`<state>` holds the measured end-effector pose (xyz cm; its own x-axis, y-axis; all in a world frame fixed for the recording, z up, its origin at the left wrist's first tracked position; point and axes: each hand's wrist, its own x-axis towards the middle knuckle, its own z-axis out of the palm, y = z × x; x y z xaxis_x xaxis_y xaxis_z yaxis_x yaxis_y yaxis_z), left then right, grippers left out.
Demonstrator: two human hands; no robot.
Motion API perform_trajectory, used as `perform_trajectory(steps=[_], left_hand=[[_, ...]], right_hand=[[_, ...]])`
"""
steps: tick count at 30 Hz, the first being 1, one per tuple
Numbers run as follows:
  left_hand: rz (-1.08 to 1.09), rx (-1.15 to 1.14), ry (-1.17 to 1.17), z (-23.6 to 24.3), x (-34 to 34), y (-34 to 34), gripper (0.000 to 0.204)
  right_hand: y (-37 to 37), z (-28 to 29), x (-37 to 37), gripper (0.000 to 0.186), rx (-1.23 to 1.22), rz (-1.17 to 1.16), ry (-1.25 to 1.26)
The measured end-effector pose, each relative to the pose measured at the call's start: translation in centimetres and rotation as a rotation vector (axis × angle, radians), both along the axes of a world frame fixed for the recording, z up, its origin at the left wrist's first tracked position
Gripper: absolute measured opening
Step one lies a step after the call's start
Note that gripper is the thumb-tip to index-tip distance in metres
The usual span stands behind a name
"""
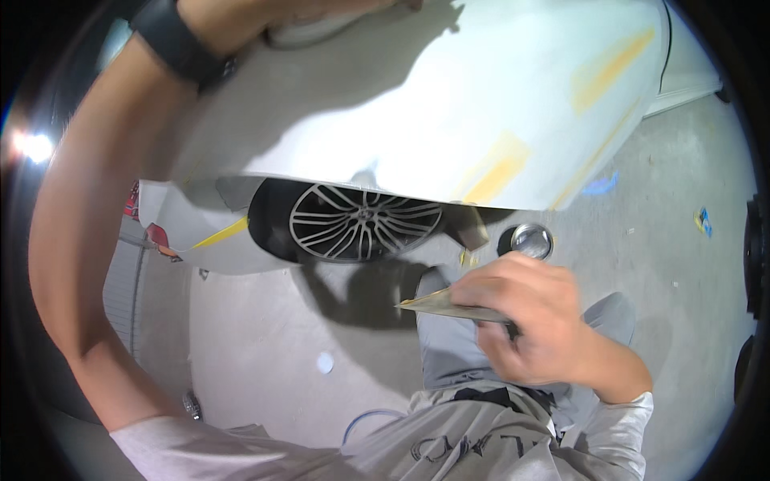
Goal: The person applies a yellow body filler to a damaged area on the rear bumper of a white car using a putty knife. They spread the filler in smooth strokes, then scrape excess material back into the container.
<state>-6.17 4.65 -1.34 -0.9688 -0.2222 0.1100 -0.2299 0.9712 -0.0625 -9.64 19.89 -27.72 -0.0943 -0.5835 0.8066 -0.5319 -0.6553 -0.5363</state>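
Observation:
My right hand (pixel 525 313) is closed around a putty knife (pixel 449 305), a flat grey blade with a little yellowish paste along its tip. It is held over my knees, below the white car panel (pixel 449 104). Yellow filler patches (pixel 497 172) mark that panel, with another filler streak (pixel 613 68) farther right. My left arm reaches up along the left side, a black wrist strap (pixel 180 40) on it. Only part of my left hand (pixel 321 8) shows at the top edge, next to a pale rounded shape on the car; its fingers are mostly cut off.
The car's multi-spoke wheel (pixel 365 220) sits under the panel. A yellow stripe (pixel 220 232) crosses the lower bodywork. On the concrete floor are a round tin (pixel 531 240), a white disc (pixel 325 362) and a blue-yellow scrap (pixel 704 222). A bright lamp (pixel 36 147) shines at left.

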Motion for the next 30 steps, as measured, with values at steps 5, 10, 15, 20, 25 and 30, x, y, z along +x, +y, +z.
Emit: perform_trajectory(steps=[5,10,15,20,25,30], left_hand=[[0.086,0.009,0.021,-0.2,-1.7,-2.2,0.037],[-0.038,0.020,-0.115,-0.5,-1.1,-1.4,0.057],[-0.098,0.100,-0.063,-0.8,-1.1,-0.3,0.062],[-0.119,0.195,-0.140,0.9,-0.6,-0.9,0.057],[-0.066,0.187,-0.147,0.3,-0.6,-0.5,0.044],[-0.090,-0.006,-0.281,-0.4,0.2,-2.6,0.041]], right_hand=[[-1.5,2.8,2.7,0.104,0.455,-0.018,-0.152],[-1.2,7.3,8.6,0.089,0.584,-0.022,0.020],[4.1,7.4,11.9,0.052,0.462,-0.270,-0.561],[6.3,7.3,12.6,0.041,0.211,-0.642,-0.487],[3.2,6.0,13.4,0.053,0.216,-0.699,-0.182],[-0.8,3.7,15.2,0.050,0.029,-0.925,-0.157]])
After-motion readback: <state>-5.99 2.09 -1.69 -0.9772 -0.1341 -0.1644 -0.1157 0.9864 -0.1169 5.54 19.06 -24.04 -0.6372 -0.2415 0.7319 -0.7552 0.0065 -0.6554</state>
